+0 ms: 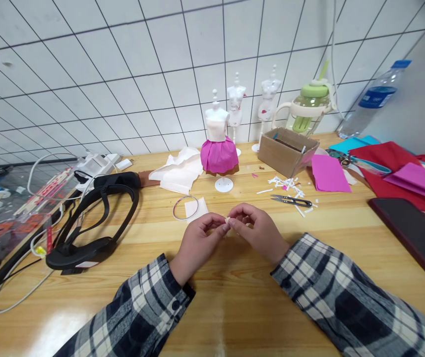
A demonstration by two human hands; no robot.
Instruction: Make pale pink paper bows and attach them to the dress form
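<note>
While the tabletop (227, 307) is crowded along its back edge, three dress forms are stood near that edge, around its middle. The foremost form (217, 117) is clothed in a gathered pink skirt (219, 155) and a pale bodice (217, 132), so that much may be judged done; on the two rear forms (236, 94) no skirts are seen. Over the middle of the tabletop, in front of the dressed form, the left hand (203, 235) and right hand (259, 230) are brought together, fingertips meeting, each nearly closed in a pinch (the remaining fingers are loosely curled). Toward the right edge, snips (292, 201) are laid beside white cuttings (288, 184), untouched by either hand. Between the pinched fingertips a tiny pale scrap (227, 220) is held by both hands, its shape largely hidden; its working may be judged unfinished.
</note>
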